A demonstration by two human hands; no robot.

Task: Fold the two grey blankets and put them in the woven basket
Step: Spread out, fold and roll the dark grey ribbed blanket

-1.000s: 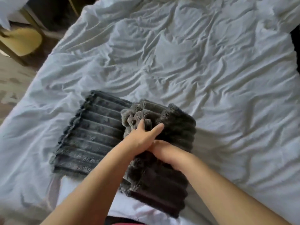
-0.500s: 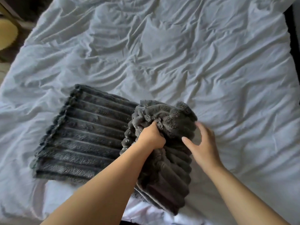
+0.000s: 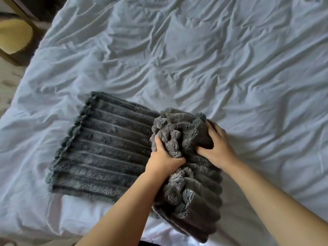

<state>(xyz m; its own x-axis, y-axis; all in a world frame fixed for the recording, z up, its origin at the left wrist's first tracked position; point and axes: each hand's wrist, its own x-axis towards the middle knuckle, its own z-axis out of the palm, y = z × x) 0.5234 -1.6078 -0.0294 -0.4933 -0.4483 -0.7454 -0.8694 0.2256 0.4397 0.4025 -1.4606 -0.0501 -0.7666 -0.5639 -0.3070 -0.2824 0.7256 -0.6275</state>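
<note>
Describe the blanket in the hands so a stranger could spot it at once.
Start at the crumpled white bed sheet; two grey ribbed blankets lie near its near edge. Take the bunched blanket, just right of the flat blanket. Unlike that neat flat rectangle, it is rumpled at its far end, where the left hand and right hand grip it.

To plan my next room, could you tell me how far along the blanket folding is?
Done: one grey blanket lies folded flat on the bed. In hand: the left hand and right hand grip the second blanket, bunched. Left: finishing that fold and basketing both; no basket in view.
</note>
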